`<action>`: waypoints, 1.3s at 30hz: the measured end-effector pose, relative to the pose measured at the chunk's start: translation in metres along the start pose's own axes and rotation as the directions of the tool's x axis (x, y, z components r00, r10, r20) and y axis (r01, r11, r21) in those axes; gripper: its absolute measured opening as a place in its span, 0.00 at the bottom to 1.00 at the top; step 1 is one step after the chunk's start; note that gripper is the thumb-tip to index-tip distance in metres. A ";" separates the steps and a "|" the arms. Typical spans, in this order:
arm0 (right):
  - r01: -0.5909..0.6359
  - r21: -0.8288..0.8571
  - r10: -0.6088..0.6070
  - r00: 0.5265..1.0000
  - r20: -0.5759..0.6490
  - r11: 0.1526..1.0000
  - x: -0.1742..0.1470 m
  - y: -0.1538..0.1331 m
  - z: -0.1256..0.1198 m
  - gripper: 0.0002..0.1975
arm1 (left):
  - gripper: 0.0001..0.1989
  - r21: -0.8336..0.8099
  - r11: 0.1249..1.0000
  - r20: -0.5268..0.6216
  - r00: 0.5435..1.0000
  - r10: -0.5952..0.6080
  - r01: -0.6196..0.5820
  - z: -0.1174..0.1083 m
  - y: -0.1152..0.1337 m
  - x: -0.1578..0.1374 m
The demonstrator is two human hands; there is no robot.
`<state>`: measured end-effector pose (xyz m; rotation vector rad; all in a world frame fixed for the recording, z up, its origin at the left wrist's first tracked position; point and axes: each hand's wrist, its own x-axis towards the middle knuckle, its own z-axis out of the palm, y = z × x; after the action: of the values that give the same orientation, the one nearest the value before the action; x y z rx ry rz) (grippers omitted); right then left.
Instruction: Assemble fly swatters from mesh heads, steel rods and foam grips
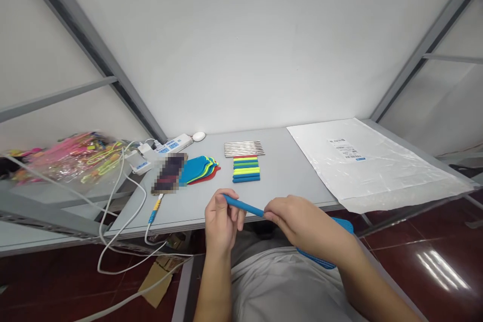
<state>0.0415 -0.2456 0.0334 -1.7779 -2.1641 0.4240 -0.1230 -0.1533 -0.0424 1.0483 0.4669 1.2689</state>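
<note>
1. The blue stick [247, 206] is held slanting between both hands, by the middle of the front edge of the desk [281, 171]
2. The left hand [221, 224] curls loosely, thumb and fingers about one end; the right hand [293, 216] pinches near the other, its fingers drawn narrow
3. A row of coloured sticks [246, 170] lies midway along the desk, with silver rods [243, 149] just behind, towards the back edge
4. Flat coloured pieces [196, 168] lie towards the left edge; a white plastic sheet [339, 171] spreads over the right end
5. The step in hand looks like two-handed handling of this one stick; the next move seems to call for a steady, light hold
</note>
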 end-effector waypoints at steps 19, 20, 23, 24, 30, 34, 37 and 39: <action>-0.023 -0.030 0.018 0.986 -0.168 0.999 0.016 0.020 0.056 0.13 | 0.13 -0.280 0.959 -0.015 0.999 -0.036 0.031 -0.004 -0.026 -0.002; 0.011 -0.072 -0.025 0.980 -0.199 0.997 0.025 0.021 0.058 0.13 | 0.13 -0.308 0.951 -0.068 0.998 -0.017 -0.005 -0.005 -0.029 -0.001; 0.138 -0.173 -0.182 0.945 -0.270 0.975 0.050 0.018 0.063 0.15 | 0.13 -0.314 0.939 -0.237 0.969 0.068 -0.142 -0.015 -0.029 0.003; 0.182 -0.193 -0.232 0.931 -0.281 0.964 0.057 0.017 0.064 0.15 | 0.12 -0.290 0.938 -0.291 0.951 0.100 -0.188 -0.019 -0.027 0.003; 0.327 -0.220 -0.387 0.857 -0.341 0.919 0.072 0.013 0.072 0.14 | 0.14 -0.165 0.939 -0.517 0.838 0.178 -0.301 -0.028 -0.015 -0.002; 0.340 -0.246 -0.410 0.844 -0.346 0.908 0.066 0.011 0.073 0.14 | 0.14 -0.160 0.938 -0.573 0.803 0.165 -0.306 -0.022 -0.011 -0.008; 0.332 -0.259 -0.405 0.854 -0.326 0.907 0.061 0.010 0.068 0.14 | 0.14 -0.158 0.943 -0.574 0.804 0.154 -0.294 -0.017 -0.008 -0.010; 0.319 -0.262 -0.392 0.865 -0.311 0.911 0.057 0.010 0.062 0.14 | 0.14 -0.164 0.947 -0.557 0.818 0.143 -0.278 -0.015 -0.005 -0.011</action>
<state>0.0139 -0.1899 -0.0243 -1.3572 -2.2520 -0.2059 -0.1353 -0.1571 -0.0567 0.5309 0.6143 1.7870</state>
